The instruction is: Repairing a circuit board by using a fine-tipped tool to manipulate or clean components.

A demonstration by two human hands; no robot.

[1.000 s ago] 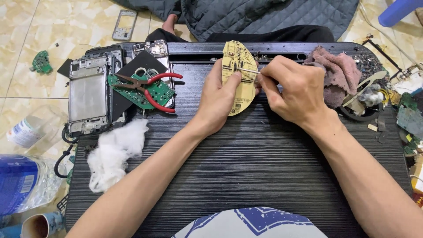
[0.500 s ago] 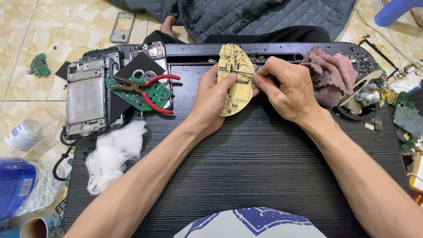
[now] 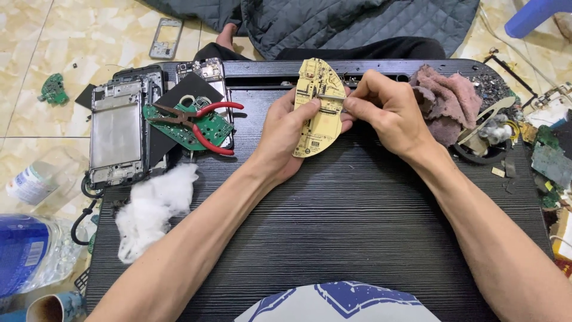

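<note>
The left hand [image 3: 286, 134] should hold the yellow circuit board [image 3: 319, 110] steady while the right hand [image 3: 387, 113], its grip pinching a thin metal tool [image 3: 329, 95], works gently.

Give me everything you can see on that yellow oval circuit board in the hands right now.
The yellow circuit board is a flat oval plate, pale tan-yellow, with lighter traces and small dark and metallic parts on the face toward the camera. It is held upright over the far part of the black ribbed table. The left hand grips its left edge, thumb across the face. The right hand pinches a thin metal tool whose tip touches the board's upper half. What kind of tool it is cannot be told.
</note>
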